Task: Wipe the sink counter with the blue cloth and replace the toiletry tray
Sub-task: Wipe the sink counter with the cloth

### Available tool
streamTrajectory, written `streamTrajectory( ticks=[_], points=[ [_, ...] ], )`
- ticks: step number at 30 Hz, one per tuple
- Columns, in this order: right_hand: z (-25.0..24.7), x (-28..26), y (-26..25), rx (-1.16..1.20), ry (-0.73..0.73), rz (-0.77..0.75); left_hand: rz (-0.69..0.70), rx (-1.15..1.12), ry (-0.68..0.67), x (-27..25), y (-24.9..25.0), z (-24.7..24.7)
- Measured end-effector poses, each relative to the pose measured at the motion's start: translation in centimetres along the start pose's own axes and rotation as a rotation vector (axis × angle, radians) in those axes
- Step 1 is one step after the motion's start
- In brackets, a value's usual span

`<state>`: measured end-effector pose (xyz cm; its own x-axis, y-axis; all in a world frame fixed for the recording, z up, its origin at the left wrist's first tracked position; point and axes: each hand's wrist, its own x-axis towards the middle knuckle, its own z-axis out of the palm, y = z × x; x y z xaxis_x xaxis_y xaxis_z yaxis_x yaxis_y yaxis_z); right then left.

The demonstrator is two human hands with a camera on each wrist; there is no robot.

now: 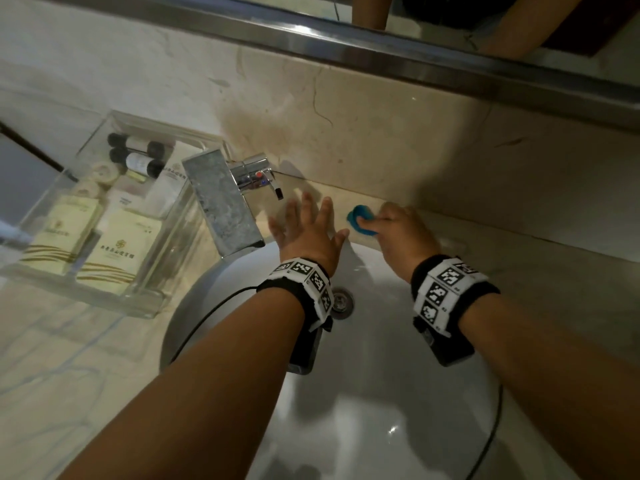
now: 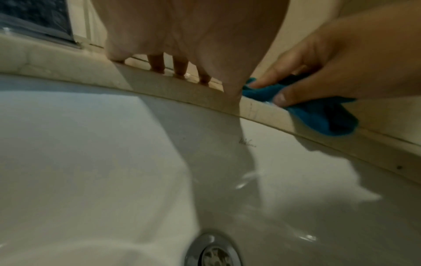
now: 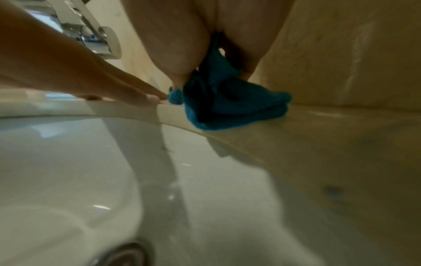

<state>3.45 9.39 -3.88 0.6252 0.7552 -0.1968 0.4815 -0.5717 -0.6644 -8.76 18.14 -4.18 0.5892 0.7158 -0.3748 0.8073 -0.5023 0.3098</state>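
Observation:
My right hand (image 1: pixel 398 230) grips the bunched blue cloth (image 1: pixel 360 220) and holds it down on the beige counter strip (image 1: pixel 485 244) behind the basin, close to the wall. The cloth (image 3: pixel 227 106) bulges out below my palm; my thumb and finger pinch it (image 2: pixel 318 115). My left hand (image 1: pixel 308 226) lies flat with fingers spread on the counter between the tap and the cloth, fingertips (image 2: pixel 180 72) touching the ledge. The clear toiletry tray (image 1: pixel 45 268) sits on the counter left of the tap, holding sachets and small bottles.
A chrome tap (image 1: pixel 225 202) with its lever (image 1: pixel 263 174) stands left of my left hand. The white basin (image 1: pixel 381 393) with its drain (image 1: pixel 341 301) lies under both wrists. A marble backsplash (image 1: pixel 398 133) and a mirror frame (image 1: pixel 346 46) rise behind.

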Motion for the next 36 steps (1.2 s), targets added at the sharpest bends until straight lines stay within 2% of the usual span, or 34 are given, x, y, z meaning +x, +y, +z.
streamTrajectory(
  ticks=[3,5,7,12,14,16,18,21,24,26,28,30,32,34,36],
  points=[
    [-2.2,-0.6,2.6,-0.257,0.040,0.154,0.006,-0.035,-0.008,0.0,0.1,-0.3],
    [-2.6,-0.8,3.3,-0.331,0.065,0.262,0.006,-0.039,-0.007,0.1,0.1,-0.3],
    [-2.0,-0.3,2.4,-0.390,0.064,0.227,0.006,-0.035,-0.004,0.3,0.1,-0.2],
    [0.9,0.6,-0.9,-0.361,0.025,-0.101,-0.005,-0.029,0.005,0.4,0.2,-0.2],
    [0.4,0.2,-0.7,-0.376,-0.014,-0.124,0.000,-0.036,0.005,0.4,0.2,-0.6],
    [-1.3,-0.1,0.3,-0.409,-0.011,-0.095,0.009,-0.056,0.005,0.4,0.2,-1.0],
    [-3.1,-0.5,1.3,-0.464,-0.014,0.013,0.014,-0.052,0.006,0.4,0.2,-1.0],
    [-2.9,-0.4,1.2,-0.436,0.025,0.076,0.015,-0.050,0.011,0.4,0.1,-0.7],
    [-0.8,-0.3,-0.1,-0.445,0.055,-0.034,0.005,-0.027,0.013,0.6,0.1,-0.5],
    [-0.4,-0.5,-0.5,-0.517,0.012,-0.125,0.000,-0.018,0.018,0.7,0.1,-0.5],
    [-1.2,-0.5,0.1,-0.552,-0.014,-0.149,0.002,-0.018,0.017,0.7,0.2,-0.7],
    [-2.7,-0.6,1.4,-0.594,-0.035,-0.101,0.001,-0.021,0.014,0.6,0.2,-0.8],
    [-3.7,-0.5,2.5,-0.604,-0.035,0.019,0.001,-0.023,0.015,0.6,0.2,-0.8],
    [-3.5,0.2,2.5,-0.532,0.005,0.096,0.003,-0.027,0.016,0.6,0.1,-0.8],
    [-2.3,1.0,1.5,-0.422,0.026,0.084,0.006,-0.029,0.019,0.7,0.1,-0.7]
  ],
)
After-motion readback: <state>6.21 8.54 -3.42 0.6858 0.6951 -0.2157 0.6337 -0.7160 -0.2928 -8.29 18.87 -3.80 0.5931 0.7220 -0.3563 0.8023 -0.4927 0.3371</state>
